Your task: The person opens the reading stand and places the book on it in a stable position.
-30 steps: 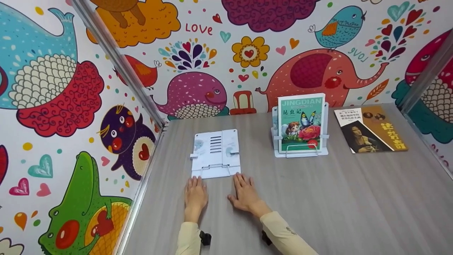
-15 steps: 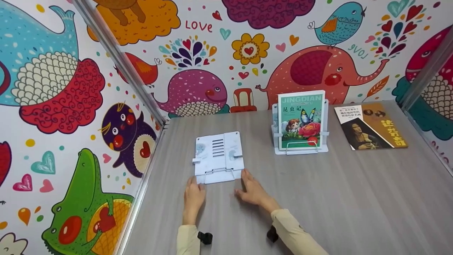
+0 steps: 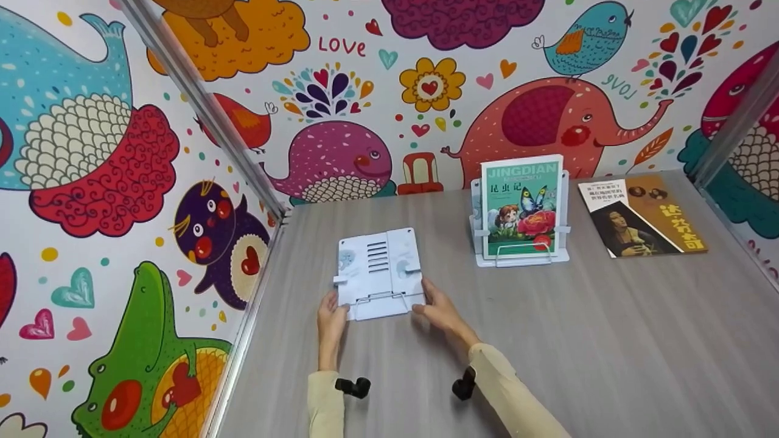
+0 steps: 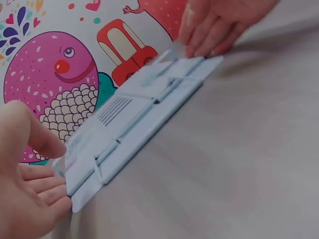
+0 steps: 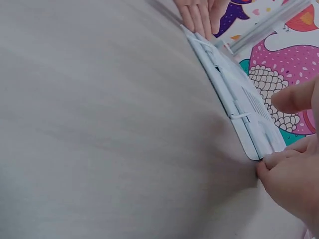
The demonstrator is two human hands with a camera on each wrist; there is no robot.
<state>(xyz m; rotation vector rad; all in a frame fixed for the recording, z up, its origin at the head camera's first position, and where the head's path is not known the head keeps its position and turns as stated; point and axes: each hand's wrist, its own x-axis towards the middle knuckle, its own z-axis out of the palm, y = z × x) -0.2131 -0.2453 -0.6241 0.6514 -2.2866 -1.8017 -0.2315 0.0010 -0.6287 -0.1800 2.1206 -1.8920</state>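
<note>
A pale blue-white folded book stand, with slots and a wire bar, lies nearly flat at the left half of the table. My left hand holds its lower left edge, thumb above and fingers at the edge; the left wrist view shows that hand close up. At the stand's lower right edge is my right hand. In the right wrist view the right hand has its fingers curled at the corner, the thumb raised. The fingertips under the stand are partly hidden.
A second stand holds a green book upright at the back. To its right a brown-and-white book lies flat. A cartoon-printed wall and a metal frame rail bound the grey table.
The stand has shifted slightly toward me and to the right, turning a little. My hands have gone from lying flat on the table by its front edge to gripping its two sides.
</note>
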